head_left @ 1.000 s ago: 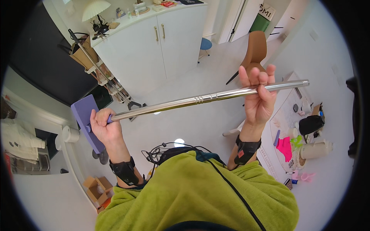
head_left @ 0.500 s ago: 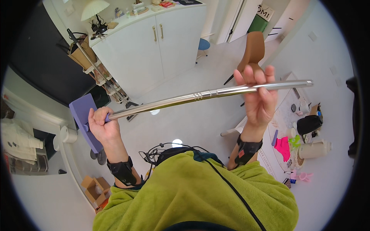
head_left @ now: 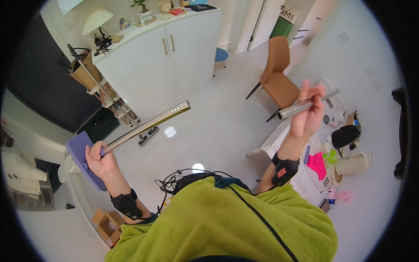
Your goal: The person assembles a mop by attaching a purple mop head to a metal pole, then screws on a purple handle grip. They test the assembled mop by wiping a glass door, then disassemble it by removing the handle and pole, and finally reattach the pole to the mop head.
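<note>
My left hand [head_left: 99, 162] is closed around the purple lower end of a shiny metal tube [head_left: 146, 127], right beside the flat purple head [head_left: 85, 153] fixed to it. The head hangs at the far left, tilted. From my fist the tube slants up to the right and ends in a ringed, free end in mid-air. A second, shorter-looking metal tube [head_left: 289, 111] is gripped between the thumb and fingers of my right hand [head_left: 305, 120], some fingers raised. Its near end points toward the first tube, with a wide gap between the two.
A brown chair [head_left: 279, 83] stands beyond my right hand. The white table [head_left: 301, 185] on the right bears a pink cloth [head_left: 317, 165], a black bag [head_left: 347, 136] and a beige jug [head_left: 353, 163]. A white cabinet [head_left: 135, 65] stands ahead; an open cardboard box [head_left: 104, 222] lies lower left.
The one long metal pole has come apart into two tubes. My left hand has moved left and down with the headed part, my right hand slightly right with the other.
</note>
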`<move>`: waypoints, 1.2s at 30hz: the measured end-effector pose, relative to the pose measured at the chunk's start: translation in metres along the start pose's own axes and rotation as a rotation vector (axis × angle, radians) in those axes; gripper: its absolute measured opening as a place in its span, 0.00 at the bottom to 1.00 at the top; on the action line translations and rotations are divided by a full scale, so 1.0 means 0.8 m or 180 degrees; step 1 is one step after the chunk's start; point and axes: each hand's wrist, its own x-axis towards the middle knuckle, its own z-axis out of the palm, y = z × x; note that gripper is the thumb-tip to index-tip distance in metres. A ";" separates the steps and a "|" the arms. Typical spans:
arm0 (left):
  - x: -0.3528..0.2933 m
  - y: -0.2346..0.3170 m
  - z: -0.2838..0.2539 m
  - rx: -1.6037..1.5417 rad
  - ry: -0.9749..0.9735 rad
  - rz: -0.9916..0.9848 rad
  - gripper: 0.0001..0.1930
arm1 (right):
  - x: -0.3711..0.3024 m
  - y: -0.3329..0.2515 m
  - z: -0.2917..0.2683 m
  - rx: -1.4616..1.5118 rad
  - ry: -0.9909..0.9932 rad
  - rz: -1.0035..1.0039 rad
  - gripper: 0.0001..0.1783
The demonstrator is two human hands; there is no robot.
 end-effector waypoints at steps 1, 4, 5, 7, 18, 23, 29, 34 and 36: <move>0.000 0.002 -0.003 0.0029 0.0010 -0.0056 0.21 | -0.002 0.001 -0.003 -0.0124 0.0088 0.0004 0.11; 0.002 0.003 -0.006 0.0039 -0.0123 -0.0285 0.21 | -0.013 0.014 -0.009 -0.0674 0.0282 -0.0009 0.12; 0.002 0.002 -0.006 0.0033 -0.0172 -0.0283 0.21 | -0.015 0.020 -0.008 -0.0824 0.0193 0.0025 0.12; 0.003 -0.002 -0.004 0.0097 -0.0145 -0.0193 0.21 | -0.015 0.030 -0.003 -0.1069 0.0118 0.0068 0.13; -0.024 -0.049 0.017 -0.0042 -0.0838 -0.0884 0.20 | -0.008 0.080 0.003 -0.1776 0.0074 0.0174 0.12; -0.040 -0.081 0.027 0.0042 -0.0873 -0.0973 0.19 | -0.003 0.104 -0.032 -0.2638 -0.0354 0.0153 0.20; -0.060 -0.125 0.008 0.0740 -0.0443 -0.1036 0.20 | -0.050 0.175 -0.064 -0.2828 -0.0023 0.0753 0.10; -0.062 -0.143 -0.009 0.1138 -0.0538 -0.1259 0.22 | -0.072 0.225 -0.066 -0.2591 0.0609 0.1499 0.10; -0.061 -0.146 -0.006 0.1057 -0.0715 -0.1200 0.21 | -0.080 0.238 -0.063 -0.2629 0.0927 0.1932 0.10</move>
